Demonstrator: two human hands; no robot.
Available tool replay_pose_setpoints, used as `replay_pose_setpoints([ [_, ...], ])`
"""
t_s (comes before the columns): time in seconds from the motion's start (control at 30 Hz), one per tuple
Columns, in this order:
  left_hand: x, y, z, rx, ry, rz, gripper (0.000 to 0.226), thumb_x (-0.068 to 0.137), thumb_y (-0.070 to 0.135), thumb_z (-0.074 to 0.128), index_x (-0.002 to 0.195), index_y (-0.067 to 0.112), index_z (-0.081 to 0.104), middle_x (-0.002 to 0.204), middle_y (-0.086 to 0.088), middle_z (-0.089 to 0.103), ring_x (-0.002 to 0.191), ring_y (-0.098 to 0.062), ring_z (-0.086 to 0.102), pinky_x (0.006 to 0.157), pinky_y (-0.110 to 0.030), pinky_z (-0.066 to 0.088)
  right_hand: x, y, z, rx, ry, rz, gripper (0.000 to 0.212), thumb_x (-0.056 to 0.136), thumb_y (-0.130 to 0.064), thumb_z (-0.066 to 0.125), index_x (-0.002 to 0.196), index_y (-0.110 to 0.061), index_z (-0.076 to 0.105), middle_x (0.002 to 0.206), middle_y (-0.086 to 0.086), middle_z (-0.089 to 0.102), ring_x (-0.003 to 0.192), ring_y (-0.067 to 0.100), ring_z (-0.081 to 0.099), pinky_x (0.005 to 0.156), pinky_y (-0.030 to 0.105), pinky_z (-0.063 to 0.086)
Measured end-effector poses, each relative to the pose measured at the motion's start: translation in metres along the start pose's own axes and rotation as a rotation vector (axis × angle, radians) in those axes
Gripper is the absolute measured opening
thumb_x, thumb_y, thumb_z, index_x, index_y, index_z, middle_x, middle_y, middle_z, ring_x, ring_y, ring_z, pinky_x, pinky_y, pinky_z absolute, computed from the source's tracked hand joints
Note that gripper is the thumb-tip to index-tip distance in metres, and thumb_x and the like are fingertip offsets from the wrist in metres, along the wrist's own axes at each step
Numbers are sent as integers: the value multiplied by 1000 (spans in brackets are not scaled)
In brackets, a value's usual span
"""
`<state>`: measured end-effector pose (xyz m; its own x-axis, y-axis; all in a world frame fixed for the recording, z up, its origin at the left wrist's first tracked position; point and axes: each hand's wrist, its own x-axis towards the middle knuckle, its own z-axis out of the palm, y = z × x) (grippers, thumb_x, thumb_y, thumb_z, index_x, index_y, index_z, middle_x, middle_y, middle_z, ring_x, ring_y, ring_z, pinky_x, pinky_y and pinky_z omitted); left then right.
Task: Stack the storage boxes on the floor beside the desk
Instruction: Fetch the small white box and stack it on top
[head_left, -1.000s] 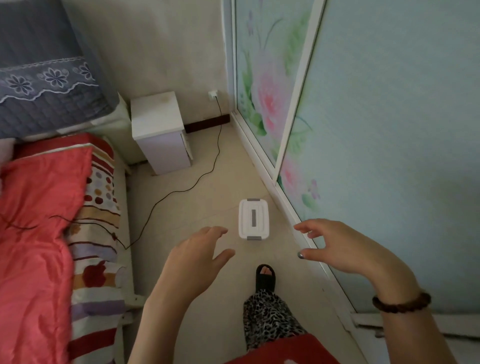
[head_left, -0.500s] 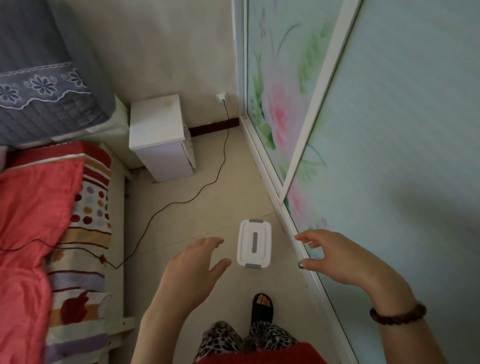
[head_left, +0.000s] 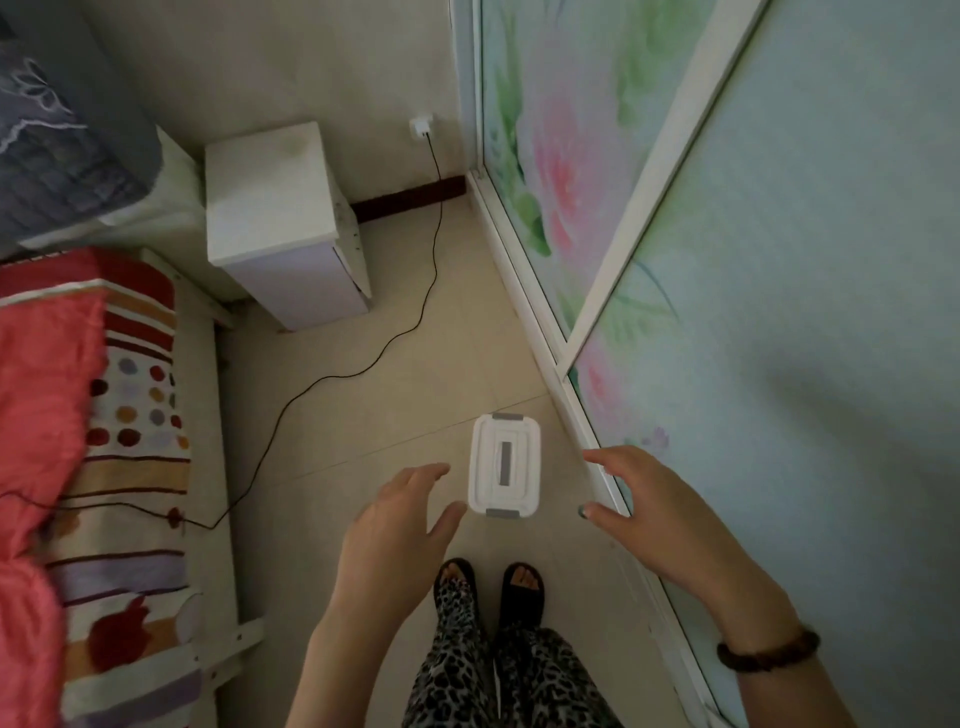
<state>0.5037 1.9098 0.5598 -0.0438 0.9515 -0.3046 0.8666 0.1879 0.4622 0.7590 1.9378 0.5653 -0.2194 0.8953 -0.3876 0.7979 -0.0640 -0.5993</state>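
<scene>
Reaching down with both hands spread, I am lining up on the storage box (head_left: 504, 466), which sits lid-up on the floor (head_left: 363, 441) close to the sliding door's (head_left: 727, 260) bottom rail, just ahead of my feet. My left hand (head_left: 397, 525) hangs on the box's left, my right hand (head_left: 654, 506) on its right; both are empty, fingers loose and splayed, well above the box and touching nothing. Only this one box shows, so I cannot tell where the others or the stack are. To do this well, I judge I should bend lower and bring the palms onto the two long sides, under the lid's rim, not onto the grey clasps at the ends, which might pop. The right hand has little room by the rail, so I would come straight down. The black cable (head_left: 332, 379) trails across the floor to the left, clear of the lift.
</scene>
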Motion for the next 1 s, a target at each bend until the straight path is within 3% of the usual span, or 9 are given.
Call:
replay_pose_setpoints([
  [0.2, 42, -16, 29, -35, -33, -21, 43, 88, 52, 48, 129, 41, 43, 124, 22, 52, 92, -3, 57, 71, -20, 38, 36, 18, 26, 15, 18, 34, 51, 87, -35, 65, 134, -35, 46, 124, -27, 41, 110, -10, 40, 81, -2, 27],
  [0.57, 134, -76, 135, -24, -109, 48, 42, 90, 45, 49, 131, 37, 42, 129, 24, 47, 112, 3, 46, 82, -15, 33, 134, 83, 100, -38, -40, 91, 51, 86, -35, 66, 134, -33, 47, 129, -18, 48, 117, 2, 48, 91, 16, 36],
  [0.8, 193, -121, 201, 10, -151, 103, 41, 91, 44, 48, 131, 34, 43, 131, 20, 47, 106, -1, 52, 85, -20, 40, 181, 136, 154, -4, -9, 139, 53, 83, -38, 68, 132, -36, 49, 121, -28, 45, 114, -5, 48, 87, 12, 35],
  [1.0, 239, -156, 262, -3, -138, 106, 42, 90, 41, 50, 131, 32, 44, 132, 18, 47, 109, -4, 52, 87, -25, 43, 222, 185, 201, 6, 69, 186, 56, 82, -42, 68, 134, -36, 47, 121, -23, 48, 111, -7, 44, 83, 9, 32],
])
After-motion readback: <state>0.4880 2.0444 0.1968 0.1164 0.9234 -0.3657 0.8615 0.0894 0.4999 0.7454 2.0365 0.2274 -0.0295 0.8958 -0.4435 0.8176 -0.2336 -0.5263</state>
